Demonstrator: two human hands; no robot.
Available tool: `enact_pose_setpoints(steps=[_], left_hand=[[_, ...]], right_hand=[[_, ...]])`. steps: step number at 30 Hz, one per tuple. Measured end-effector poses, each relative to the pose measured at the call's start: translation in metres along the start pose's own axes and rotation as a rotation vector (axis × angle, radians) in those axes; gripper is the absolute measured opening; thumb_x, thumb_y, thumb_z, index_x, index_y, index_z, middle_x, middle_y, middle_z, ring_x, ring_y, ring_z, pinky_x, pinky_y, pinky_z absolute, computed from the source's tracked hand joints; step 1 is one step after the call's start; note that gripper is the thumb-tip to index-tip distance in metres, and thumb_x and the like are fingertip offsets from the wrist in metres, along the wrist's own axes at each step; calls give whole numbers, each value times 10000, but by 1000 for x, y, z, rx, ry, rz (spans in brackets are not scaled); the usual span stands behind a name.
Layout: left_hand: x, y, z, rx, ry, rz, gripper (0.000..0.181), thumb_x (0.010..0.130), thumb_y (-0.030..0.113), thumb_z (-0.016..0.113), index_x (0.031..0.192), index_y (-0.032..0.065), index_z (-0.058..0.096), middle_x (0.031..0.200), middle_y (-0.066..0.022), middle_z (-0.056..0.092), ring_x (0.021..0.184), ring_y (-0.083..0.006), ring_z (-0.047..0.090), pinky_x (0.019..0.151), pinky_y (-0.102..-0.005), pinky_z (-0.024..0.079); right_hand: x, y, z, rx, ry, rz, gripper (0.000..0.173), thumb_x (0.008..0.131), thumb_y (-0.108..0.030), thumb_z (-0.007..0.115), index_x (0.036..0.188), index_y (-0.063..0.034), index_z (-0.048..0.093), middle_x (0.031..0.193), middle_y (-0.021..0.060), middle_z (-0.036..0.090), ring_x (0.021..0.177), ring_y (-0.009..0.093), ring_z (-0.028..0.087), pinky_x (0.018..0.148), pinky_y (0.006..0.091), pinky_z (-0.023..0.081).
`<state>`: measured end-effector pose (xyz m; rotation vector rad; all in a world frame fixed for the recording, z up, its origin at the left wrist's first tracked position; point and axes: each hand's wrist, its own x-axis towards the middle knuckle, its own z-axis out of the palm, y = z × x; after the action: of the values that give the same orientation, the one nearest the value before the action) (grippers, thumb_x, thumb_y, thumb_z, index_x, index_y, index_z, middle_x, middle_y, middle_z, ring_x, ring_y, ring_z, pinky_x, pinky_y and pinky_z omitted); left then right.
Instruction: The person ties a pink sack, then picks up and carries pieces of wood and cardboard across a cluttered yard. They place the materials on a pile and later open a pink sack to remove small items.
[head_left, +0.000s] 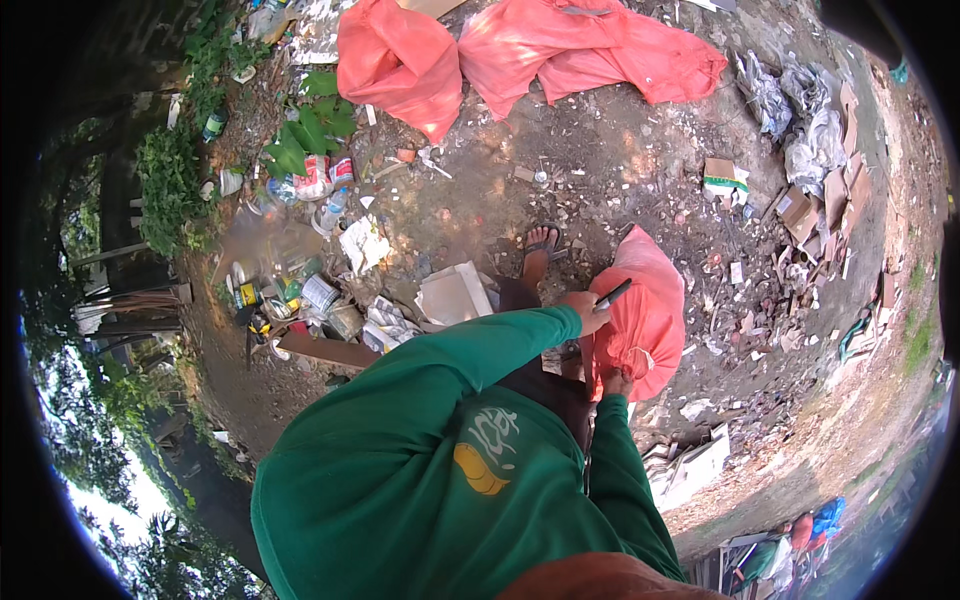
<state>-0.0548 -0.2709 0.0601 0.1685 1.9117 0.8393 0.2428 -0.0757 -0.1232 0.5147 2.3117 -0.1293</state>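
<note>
My left hand, at the end of a green sleeve, is closed around a slender dark tool, whose exact kind I cannot tell. The tool's far end lies over a filled red sack that stands on the ground beside my feet. Lower down, my right hand grips the gathered neck of the same sack, where a pale string is looped around it. Part of the right hand's fingers is hidden in the sack's folds.
More red sacks lie ahead. Plastic wrap and cardboard pieces are heaped at the right. At the left are a metal can, a plastic bottle and flat boards. My sandalled foot rests on littered soil.
</note>
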Motion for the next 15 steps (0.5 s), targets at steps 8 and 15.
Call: enact_pose_setpoints(steps=[8,15], left_hand=[[122,-21,-282,208,718,-35,542,801,425,616,1084,-35,569,992,-298,637,961,-442,621,847,-498,479],[190,52,-485,323,986,-321,938,689,634,684,1346,30,394,1360,-296,425,1232,-446,461,1012,-517,395]], right_hand=[[-6,-8,12,155,143,112,389,974,-254,330,1225,-106,587,1054,139,669,912,281,628,865,371,471],[-24,-43,-130,222,-159,244,360,944,-221,368,1186,-71,589,1083,207,652,963,344,628,873,416,482]])
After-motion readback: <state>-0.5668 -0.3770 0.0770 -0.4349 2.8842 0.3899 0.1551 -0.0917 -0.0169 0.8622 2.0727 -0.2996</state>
